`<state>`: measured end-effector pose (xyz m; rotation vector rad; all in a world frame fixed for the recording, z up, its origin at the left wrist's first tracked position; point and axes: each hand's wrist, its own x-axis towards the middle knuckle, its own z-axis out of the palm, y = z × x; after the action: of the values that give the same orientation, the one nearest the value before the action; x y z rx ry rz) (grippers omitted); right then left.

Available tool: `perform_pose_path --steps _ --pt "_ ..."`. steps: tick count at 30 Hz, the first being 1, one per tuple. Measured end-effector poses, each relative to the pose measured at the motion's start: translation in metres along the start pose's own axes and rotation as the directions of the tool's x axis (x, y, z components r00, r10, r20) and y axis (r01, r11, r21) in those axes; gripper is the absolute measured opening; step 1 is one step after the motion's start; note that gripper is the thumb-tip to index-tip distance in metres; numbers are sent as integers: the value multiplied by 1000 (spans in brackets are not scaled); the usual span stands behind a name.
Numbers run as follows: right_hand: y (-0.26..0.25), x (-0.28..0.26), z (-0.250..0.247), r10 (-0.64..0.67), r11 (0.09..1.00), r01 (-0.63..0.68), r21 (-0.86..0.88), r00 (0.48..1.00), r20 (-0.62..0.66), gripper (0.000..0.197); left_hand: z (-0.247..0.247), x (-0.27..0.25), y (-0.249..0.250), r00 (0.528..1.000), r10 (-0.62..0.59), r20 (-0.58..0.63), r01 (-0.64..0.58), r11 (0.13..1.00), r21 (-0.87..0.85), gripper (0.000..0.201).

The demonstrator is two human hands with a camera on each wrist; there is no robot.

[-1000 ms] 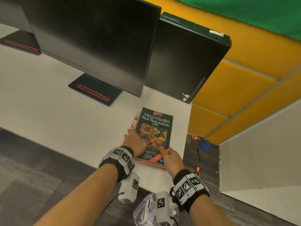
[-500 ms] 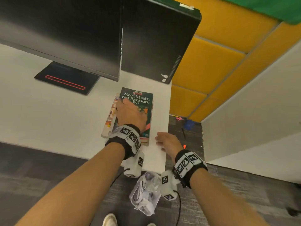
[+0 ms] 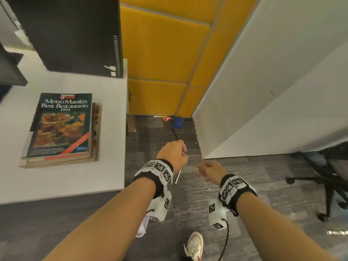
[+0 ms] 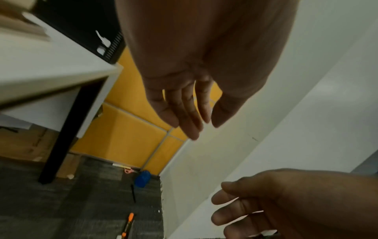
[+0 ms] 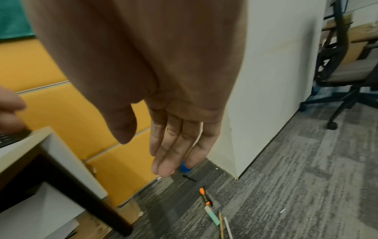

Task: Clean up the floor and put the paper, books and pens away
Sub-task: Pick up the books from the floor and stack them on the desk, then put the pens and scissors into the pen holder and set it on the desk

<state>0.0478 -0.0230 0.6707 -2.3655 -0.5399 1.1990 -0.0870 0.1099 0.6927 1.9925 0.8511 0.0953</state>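
A stack of books (image 3: 62,127) lies on the white desk (image 3: 111,147), a green restaurant guide on top. My left hand (image 3: 174,154) and right hand (image 3: 209,171) hang over the grey carpet to the right of the desk. Both are empty, with relaxed straight fingers in the left wrist view (image 4: 202,126) and the right wrist view (image 5: 143,155). On the carpet lie a black pen (image 3: 175,133), an orange highlighter (image 5: 204,196), a pencil (image 5: 220,224), a white stick (image 3: 178,177) and pink scissors (image 3: 167,119). White crumpled paper (image 3: 142,228) shows behind my left forearm.
A black computer tower (image 3: 79,34) stands at the back of the desk. A blue object (image 3: 178,122) sits in the corner by the yellow wall panels (image 3: 160,53). A white partition (image 3: 263,91) bounds the right. An office chair (image 3: 323,178) stands beyond it.
Both hands have let go of the books and swung right, off the desk and out over the carpet. The view has turned right with them.
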Motion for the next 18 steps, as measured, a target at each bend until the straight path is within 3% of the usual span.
perform_pose_path --steps 4,10,14,18 --pt "61 31 -56 10 997 -12 -80 1000 -22 31 77 33 19 978 -123 168 112 991 78 9" --pt "182 134 -106 47 983 -56 -174 997 -53 34 221 92 -10 912 -359 201 339 932 128 6" --pt "276 220 -97 132 968 -140 -206 990 -52 31 324 137 -68 854 -476 210 466 880 98 16" --pt "381 325 -51 217 952 -219 -212 976 -35 24 416 183 -174 787 -582 206 580 811 79 11"
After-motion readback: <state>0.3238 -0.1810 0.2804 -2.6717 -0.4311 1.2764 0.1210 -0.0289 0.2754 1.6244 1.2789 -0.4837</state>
